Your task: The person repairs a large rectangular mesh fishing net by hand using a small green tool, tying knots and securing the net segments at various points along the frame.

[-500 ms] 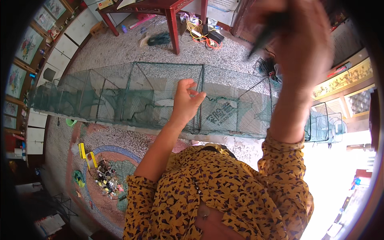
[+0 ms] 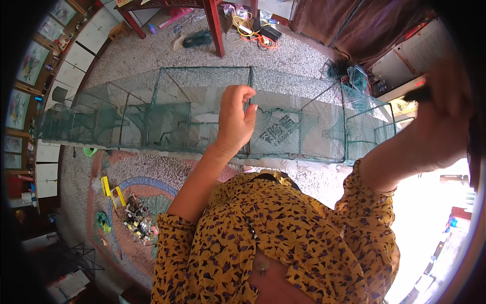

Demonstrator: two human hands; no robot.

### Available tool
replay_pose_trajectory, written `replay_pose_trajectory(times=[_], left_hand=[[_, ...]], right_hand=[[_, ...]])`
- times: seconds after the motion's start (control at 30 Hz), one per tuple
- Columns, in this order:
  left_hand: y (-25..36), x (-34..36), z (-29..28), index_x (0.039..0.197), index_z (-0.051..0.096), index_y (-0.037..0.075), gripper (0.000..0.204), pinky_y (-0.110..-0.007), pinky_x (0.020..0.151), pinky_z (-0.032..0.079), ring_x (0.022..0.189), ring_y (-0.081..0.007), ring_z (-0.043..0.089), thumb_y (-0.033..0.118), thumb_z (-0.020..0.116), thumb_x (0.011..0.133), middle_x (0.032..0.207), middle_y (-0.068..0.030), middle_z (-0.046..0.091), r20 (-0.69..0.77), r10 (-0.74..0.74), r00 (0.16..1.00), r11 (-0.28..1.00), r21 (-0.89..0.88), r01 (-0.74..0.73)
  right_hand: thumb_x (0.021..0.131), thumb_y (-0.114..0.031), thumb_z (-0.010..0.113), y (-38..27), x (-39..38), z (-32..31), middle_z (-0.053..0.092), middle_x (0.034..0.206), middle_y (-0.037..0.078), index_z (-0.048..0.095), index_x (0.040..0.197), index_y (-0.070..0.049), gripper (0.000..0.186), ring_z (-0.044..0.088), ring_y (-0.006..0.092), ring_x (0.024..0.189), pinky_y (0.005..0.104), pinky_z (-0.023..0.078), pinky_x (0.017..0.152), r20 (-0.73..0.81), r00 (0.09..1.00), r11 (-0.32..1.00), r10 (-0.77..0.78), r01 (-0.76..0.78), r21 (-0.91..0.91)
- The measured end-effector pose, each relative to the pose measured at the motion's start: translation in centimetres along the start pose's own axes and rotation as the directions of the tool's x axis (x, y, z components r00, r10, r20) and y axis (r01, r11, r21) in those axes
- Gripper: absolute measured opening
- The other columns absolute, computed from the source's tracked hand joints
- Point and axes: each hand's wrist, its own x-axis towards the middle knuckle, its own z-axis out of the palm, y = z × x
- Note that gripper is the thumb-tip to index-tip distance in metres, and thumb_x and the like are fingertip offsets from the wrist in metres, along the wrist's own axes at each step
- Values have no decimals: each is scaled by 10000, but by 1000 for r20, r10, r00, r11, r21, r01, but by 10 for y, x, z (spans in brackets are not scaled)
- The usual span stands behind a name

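Net (image 2: 169, 121) already open on its frames (image 2: 251, 77), left hand (image 2: 236, 119) half-curled over it, thumb apart, right hand (image 2: 448, 104) seemingly around a dark thing (image 2: 419, 94); remaining work doesn't show.

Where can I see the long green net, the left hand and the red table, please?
Green net (image 2: 172, 121): head view, on the mesh of its side, left of the hand.
Left hand (image 2: 234, 119): head view, on the back of the hand.
Red table (image 2: 214, 30): head view, on its front leg.
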Motion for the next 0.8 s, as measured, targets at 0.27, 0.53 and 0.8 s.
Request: replay_pose_trajectory(times=[0.27, 0.53, 0.8], left_hand=[[1, -3, -3, 882, 508, 47, 277, -318, 684, 452, 747, -214, 505, -35, 711, 713, 868, -74, 501, -44, -77, 996, 996, 33, 79], [-6, -10, -2, 971, 590, 39, 297, -280, 714, 466, 764, -152, 504, 118, 768, 748, 871, -41, 509, -38, -311, 950, 949, -60, 309], [-12, -6, -1, 1103, 613, -1, 407, -223, 753, 465, 807, -78, 502, 167, 780, 773, 901, -4, 534, 214, -654, 726, 623, -391, 677]], right_hand=[[842, -117, 629, 127, -60, 70, 633, 830, 49, 646, 895, -80, 67, 600, 251, 729, 331, 494, 684, 127, 913, 546, 388, -116, -830], [795, -122, 651, 164, -94, 77, 600, 812, 42, 654, 807, -96, 29, 582, 255, 853, 360, 496, 733, 156, 840, 407, 519, -82, -910], [779, -109, 665, 192, -112, 96, 592, 863, 94, 613, 894, -59, 136, 592, 268, 830, 359, 499, 716, -12, 845, 572, 535, -373, -731]])
